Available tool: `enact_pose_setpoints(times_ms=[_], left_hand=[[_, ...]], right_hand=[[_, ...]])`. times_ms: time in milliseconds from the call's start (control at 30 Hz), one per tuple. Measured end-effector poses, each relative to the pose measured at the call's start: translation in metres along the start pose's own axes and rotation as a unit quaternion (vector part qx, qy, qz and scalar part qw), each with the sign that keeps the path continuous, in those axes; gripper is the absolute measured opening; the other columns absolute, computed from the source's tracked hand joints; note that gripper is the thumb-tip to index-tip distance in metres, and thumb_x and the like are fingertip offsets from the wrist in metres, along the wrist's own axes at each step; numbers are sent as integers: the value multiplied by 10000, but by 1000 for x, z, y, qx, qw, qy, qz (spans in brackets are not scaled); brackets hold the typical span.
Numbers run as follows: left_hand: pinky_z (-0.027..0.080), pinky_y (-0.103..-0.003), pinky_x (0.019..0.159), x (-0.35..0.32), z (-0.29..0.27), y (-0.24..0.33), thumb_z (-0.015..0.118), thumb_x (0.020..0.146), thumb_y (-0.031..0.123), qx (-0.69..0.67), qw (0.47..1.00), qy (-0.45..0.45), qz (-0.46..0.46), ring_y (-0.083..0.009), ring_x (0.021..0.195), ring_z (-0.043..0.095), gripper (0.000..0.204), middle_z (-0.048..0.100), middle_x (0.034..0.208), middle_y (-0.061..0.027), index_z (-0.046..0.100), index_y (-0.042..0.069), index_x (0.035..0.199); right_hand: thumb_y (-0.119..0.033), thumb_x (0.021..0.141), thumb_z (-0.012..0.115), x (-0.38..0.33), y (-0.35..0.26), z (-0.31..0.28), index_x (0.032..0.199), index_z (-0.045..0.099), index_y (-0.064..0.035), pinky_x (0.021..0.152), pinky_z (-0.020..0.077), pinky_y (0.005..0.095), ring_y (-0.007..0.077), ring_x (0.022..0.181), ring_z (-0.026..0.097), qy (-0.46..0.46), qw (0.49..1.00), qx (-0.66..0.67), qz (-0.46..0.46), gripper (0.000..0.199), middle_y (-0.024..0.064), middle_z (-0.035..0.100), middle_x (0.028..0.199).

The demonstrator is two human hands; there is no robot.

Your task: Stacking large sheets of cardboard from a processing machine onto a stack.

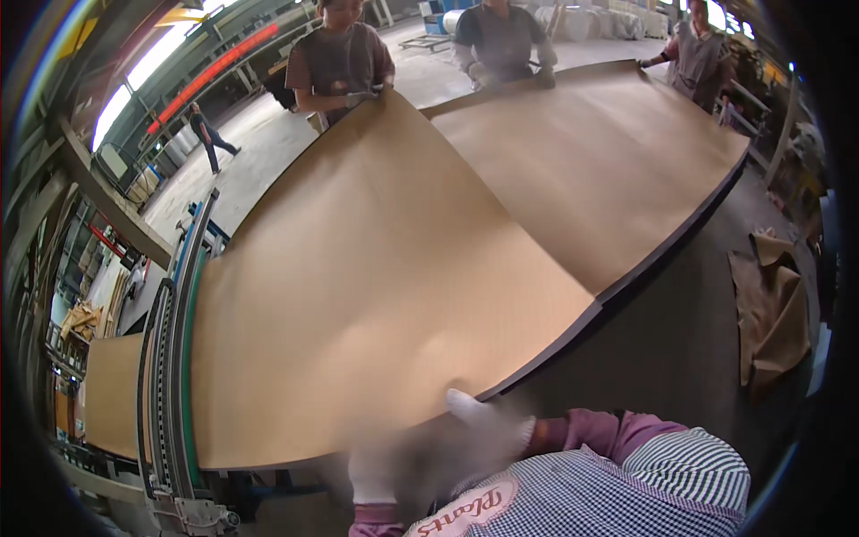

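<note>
A large, smooth brown sheet stretches away from me, its near edge just before my body. My right hand, in a white glove, is at this edge with the thumb lying over the top face; its other fingers are blurred. My left hand, also gloved in white, is low beside the same edge, smeared by motion. A second brown sheet lies to the far right, partly covered by the first. A dark layer shows along the right edges of the sheets.
Across the sheets stand a person holding the far corner, another person at the back edge, and a third person at far right. A machine rail borders the left. Crumpled brown material lies at right. Someone walks behind.
</note>
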State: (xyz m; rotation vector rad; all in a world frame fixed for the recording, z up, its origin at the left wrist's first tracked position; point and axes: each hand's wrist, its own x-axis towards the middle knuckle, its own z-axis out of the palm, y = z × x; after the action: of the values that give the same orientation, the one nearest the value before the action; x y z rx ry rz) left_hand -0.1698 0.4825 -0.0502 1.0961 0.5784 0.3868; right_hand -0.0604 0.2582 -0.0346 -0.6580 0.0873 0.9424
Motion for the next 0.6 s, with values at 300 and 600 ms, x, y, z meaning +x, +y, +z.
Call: enact_pose_setpoints(times_ms=[300,600], left_hand=[[525,-343,607,2,9,74,524,924,320,-176,958,181,-133,-233,682,589,323,644,938,-109,577,38,1071],[491,-333,584,19,32,7,429,934,474,-17,961,-5,-276,-167,737,609,417,646,1010,-48,543,127,1135]], right_hand=[[-201,877,589,-69,-104,30,1093,581,-3,702,506,275,129,824,592,200,941,-219,-160,293,60,627,954],[-188,822,636,-61,-121,-51,958,622,9,658,517,323,191,753,622,399,903,-48,-150,239,84,641,875]])
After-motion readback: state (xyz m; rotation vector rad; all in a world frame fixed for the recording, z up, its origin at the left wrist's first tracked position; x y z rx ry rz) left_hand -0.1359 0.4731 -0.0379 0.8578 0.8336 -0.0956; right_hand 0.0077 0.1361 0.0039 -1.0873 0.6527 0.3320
